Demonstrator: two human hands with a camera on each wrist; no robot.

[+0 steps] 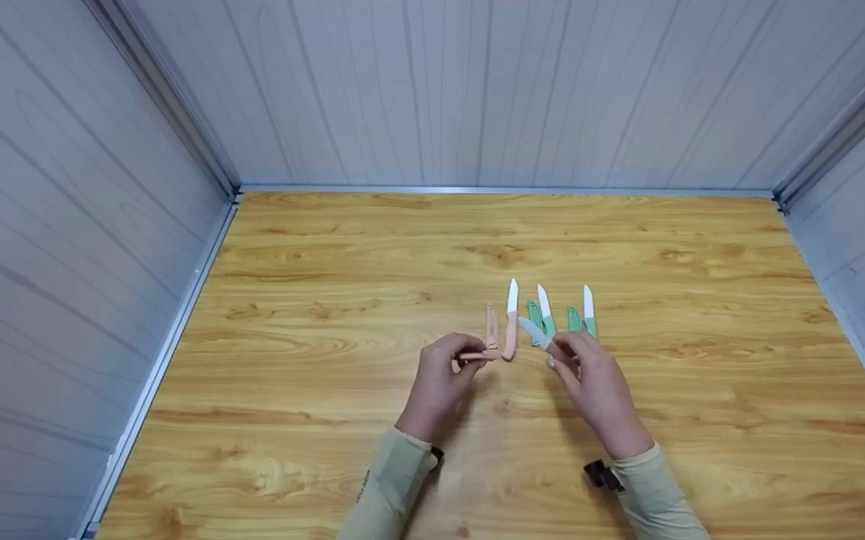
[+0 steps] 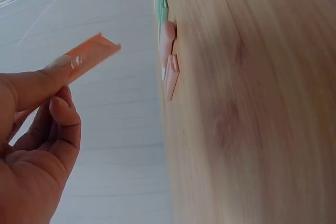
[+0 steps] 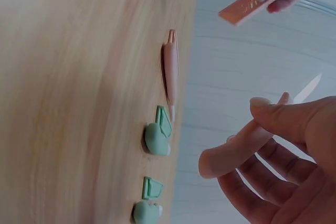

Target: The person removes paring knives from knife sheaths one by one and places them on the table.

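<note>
Between thumb and fingers my left hand (image 1: 443,375) pinches a pink knife sheath (image 2: 94,56), its open end pointing right. My right hand (image 1: 593,379) grips a small knife (image 3: 236,150) by its pink handle, the white blade (image 1: 533,332) angled up and left toward the sheath. Blade and sheath are apart, both held above the table. Just beyond the hands lie a second pink-handled knife (image 1: 512,322) and, left of it, another pink sheath (image 1: 491,324). To the right are two green-handled knives (image 1: 545,304) (image 1: 589,307), each with a green sheath (image 1: 534,319) (image 1: 574,318) at its left.
The wood-grain table (image 1: 312,285) is bounded by pale panels at the back (image 1: 447,97), left (image 1: 79,247) and right (image 1: 860,225). A metal strip (image 1: 507,190) runs along the back edge. Dark wrist devices (image 1: 603,475) sit at both cuffs.
</note>
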